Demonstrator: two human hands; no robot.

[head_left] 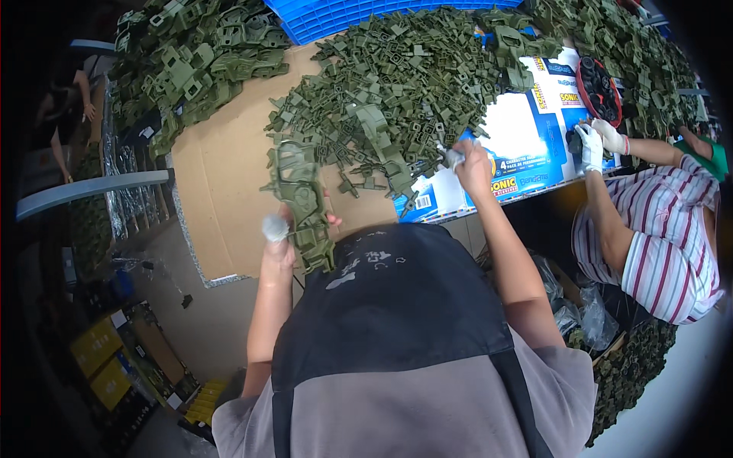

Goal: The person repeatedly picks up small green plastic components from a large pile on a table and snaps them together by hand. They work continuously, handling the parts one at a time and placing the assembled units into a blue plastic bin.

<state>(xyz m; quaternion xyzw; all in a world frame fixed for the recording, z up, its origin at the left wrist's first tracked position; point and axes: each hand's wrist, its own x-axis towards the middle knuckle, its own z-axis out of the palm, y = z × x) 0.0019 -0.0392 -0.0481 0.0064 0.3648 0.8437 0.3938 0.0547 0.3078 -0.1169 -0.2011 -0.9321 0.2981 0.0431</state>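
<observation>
My left hand (279, 246), with a whitish cover on the thumb, grips a long olive-green plastic toy vehicle body (304, 200). It is held tilted over the near edge of the table, and my other fingertips show at its right side. My right hand (475, 166) is closed in a pinch at the right edge of a heap of small green plastic parts (389, 84). White covers wrap its fingertips, and whatever lies between them is too small to make out. Another long green body part (376, 136) rests on the near side of the heap.
Brown cardboard (217, 168) and printed blue-and-white card (527, 137) cover the table. Larger green parts (191, 69) pile up at far left, beside a blue crate (328, 17). At right, a striped-shirted co-worker's white-gloved hands (592, 143) work near a red tray (598, 91) of black parts.
</observation>
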